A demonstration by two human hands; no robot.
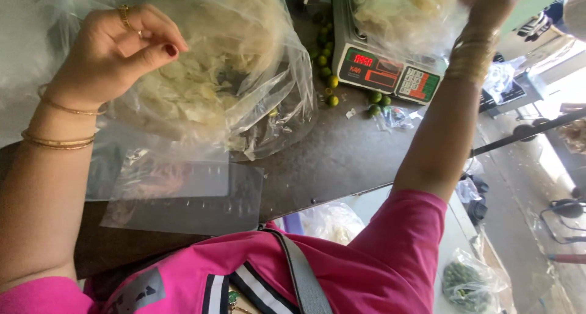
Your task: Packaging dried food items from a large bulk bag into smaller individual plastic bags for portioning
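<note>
While both arms reach forward over the dark counter, the scene reads as follows.

Left hand: the left hand [116, 51] is raised over the large clear bag [244, 76], thumb and fingers curled loosely together; whether it pinches the film or merely rests against it cannot be told.
Large clear bag: it lies open on the counter [342, 155] directly beneath and beyond the left hand, heaped with pale, thin chips [189, 88]; its loose mouth spreads toward the right.
Right hand: the right hand [491, 3] is at the top edge of the view, partly cut off, fingers closed on the top of the smaller filled bag [409, 15].
Smaller filled bag: it sits on the pan of the weighing scale [390, 70], just below and left of the right hand, holding the same pale chips.
Weighing scale: grey, with a red lit display and a green keypad, it stands at the far side of the counter, between the two hands.
Flat empty bags: a stack of flat empty bags [183, 195] lies near the counter's front edge, below the left wrist and apart from both hands.
Small green limes: small green limes [329, 76] are scattered beside the scale, between it and the large bag.
Bag of greens: a bag of greens [470, 283] lies low on the right, well apart from the hands.
</note>
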